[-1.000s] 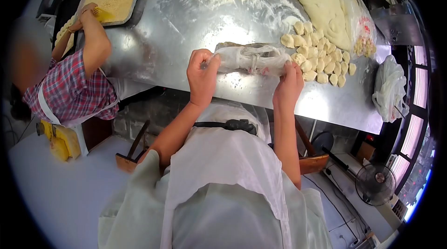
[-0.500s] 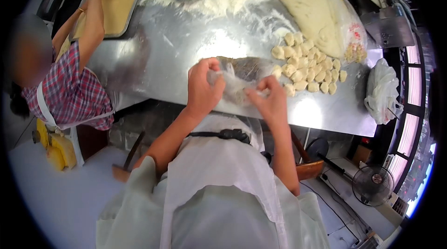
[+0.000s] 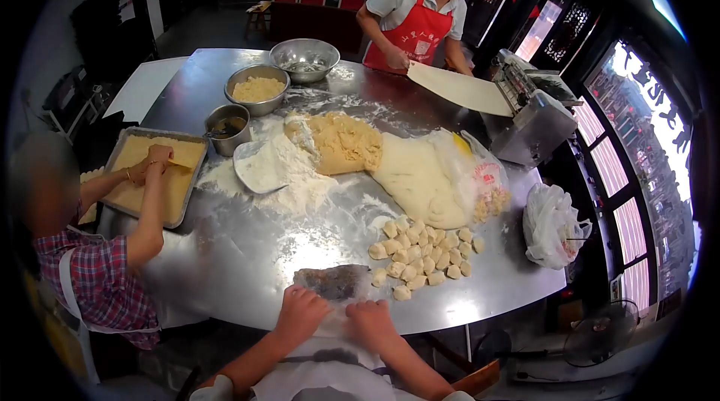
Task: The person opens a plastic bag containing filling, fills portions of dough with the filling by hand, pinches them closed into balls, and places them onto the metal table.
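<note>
Head view swings up, and a far worker (image 3: 422, 20) comes in!
Left hand (image 3: 301, 314) and right hand (image 3: 371, 321) pinch clear plastic (image 3: 338, 318) by the table's (image 3: 225, 273) near edge, dark bundle (image 3: 334, 281) just beyond, seemingly keeping the wrap taut.

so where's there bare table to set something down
Barest: the steel between the tray and the dark block, plus a smaller patch between the dough pieces and the white bag. Crowded: the middle, with flour and big doughs.
</note>
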A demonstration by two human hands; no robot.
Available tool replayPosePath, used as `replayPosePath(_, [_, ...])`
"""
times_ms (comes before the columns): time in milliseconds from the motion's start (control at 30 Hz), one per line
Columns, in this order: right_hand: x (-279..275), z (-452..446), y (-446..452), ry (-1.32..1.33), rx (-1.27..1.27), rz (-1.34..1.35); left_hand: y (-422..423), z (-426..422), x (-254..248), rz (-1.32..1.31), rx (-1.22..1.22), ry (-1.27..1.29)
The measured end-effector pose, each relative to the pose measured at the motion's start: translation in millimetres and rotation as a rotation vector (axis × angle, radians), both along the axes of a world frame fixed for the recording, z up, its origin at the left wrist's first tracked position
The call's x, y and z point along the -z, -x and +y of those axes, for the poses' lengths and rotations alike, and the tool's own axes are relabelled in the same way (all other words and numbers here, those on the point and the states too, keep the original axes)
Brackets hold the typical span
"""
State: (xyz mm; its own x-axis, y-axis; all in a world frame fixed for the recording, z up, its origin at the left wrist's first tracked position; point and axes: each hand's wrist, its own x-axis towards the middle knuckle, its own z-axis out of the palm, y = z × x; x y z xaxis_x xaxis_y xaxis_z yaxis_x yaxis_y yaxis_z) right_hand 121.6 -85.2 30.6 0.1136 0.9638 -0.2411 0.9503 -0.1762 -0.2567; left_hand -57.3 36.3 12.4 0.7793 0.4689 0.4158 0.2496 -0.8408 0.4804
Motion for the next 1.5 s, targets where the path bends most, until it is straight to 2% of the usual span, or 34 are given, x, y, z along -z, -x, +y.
replayPosePath(100, [14, -2, -8, -0.233, 0.296, 0.319, 2, 5, -11, -0.198, -0.119, 0.227])
replayPosePath(133, [17, 0, -14, -0.358, 0.348, 0.302, 5, 10, -7, -0.258, -0.144, 0.35])
replayPosePath(167, [10, 2, -14, -0.363, 0.488, 0.317, 6, 11, -7, -0.324, -0.203, 0.362])
replayPosePath(233, [27, 5, -24, -0.671, 0.572, 0.456, 13, 12, -7, -0.423, -0.23, 0.459])
replayPosePath(267, [32, 8, -28, -0.707, 0.736, 0.757, 16, 8, -15, -0.461, -0.24, 0.621])
replayPosePath(300, [-1, 18, -26, -0.594, 0.969, 0.915, 17, 8, -24, -0.522, -0.245, 0.692])
replayPosePath(333, [-5, 24, -29, -0.708, 0.943, 1.267, 20, 12, -25, -0.551, -0.245, 0.68])
replayPosePath(367, [-6, 29, -30, -0.759, 0.993, 1.488, 25, 14, -26, -0.564, -0.273, 0.71])
replayPosePath(400, [-5, 28, -32, -0.753, 0.929, 1.59, 29, 14, -25, -0.553, -0.286, 0.74])
replayPosePath(500, [-15, 25, -29, -0.689, 0.889, 1.642, 36, 17, -20, -0.547, -0.28, 0.802])
replayPosePath(600, [-25, 23, -26, -0.596, 0.889, 1.678, 41, 7, -27, -0.443, -0.371, 0.701])
replayPosePath(700, [-29, 26, -18, -0.561, 0.894, 1.71, 22, 5, -64, -0.541, -0.342, 0.263])
replayPosePath(800, [-29, 30, -8, -0.605, 0.866, 1.657, -8, 10, -83, -0.552, -0.066, 0.225])
replayPosePath(900, [-36, 31, -4, -0.662, 0.864, 1.642, -16, -3, -72, -0.27, 0.158, 0.487])
replayPosePath(1000, [-38, 31, -2, -0.724, 0.887, 1.615, -19, -24, -59, -0.187, 0.034, 0.487])
replayPosePath(1100, [-43, 29, 6, -0.745, 0.84, 1.549, -21, -25, -37, -0.116, -0.198, 0.535])
replayPosePath(1233, [-46, 24, 12, -0.754, 0.827, 1.528, -17, -8, -27, 0.01, -0.322, 0.339])
replayPosePath(1333, [-44, 21, 14, -0.735, 0.789, 1.492, -16, 2, -38, 0.158, -0.431, 0.233])
replayPosePath(1500, [-48, 23, 5, -0.71, 0.723, 1.407, -17, 9, -41, 0.377, -0.359, 0.213])
